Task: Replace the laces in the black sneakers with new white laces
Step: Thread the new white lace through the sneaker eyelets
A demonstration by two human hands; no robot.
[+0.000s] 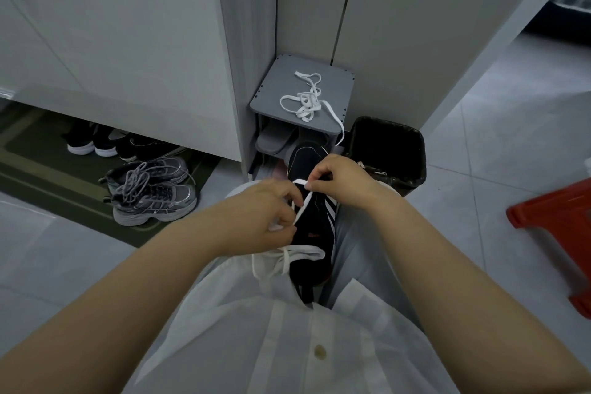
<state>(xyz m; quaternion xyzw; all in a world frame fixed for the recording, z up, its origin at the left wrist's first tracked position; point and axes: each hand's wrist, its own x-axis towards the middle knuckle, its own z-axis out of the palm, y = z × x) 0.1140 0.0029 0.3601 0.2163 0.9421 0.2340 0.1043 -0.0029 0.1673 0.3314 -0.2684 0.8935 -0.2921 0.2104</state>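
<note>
Pale tiled floor (499,170) filled the scene, with tall white cabinet doors (128,42) rising behind it. A person's white shirt (287,329) took up the lower middle, both bare forearms reaching forward from it. A dark green mat (38,170) lay under the cabinet at the left, and a red stool (556,214) stood at the right edge. A black bin (388,150) sat beside a small grey rack (275,86) set in the corner between the panels; grey slippers (275,139) lay on the rack's lower shelf. A pair of grey running shoes (153,192) rested on the mat, and dark shoes with white soles (92,141) were tucked farther back under the cabinet.

The black sneaker (311,234) lay on the person's lap, toe pointing away, white stripes showing on its right side. The left hand (262,218) was curled at the sneaker's left edge, fingertips pinching a white lace (303,203). The right hand (339,179), just beyond it over the toe half, pinched the same lace higher up, so a short strand ran slanting between the two hands. More of this lace looped across the sneaker's near end. A second white lace (307,99) lay tangled on top of the rack, one end hanging over its front edge.
</note>
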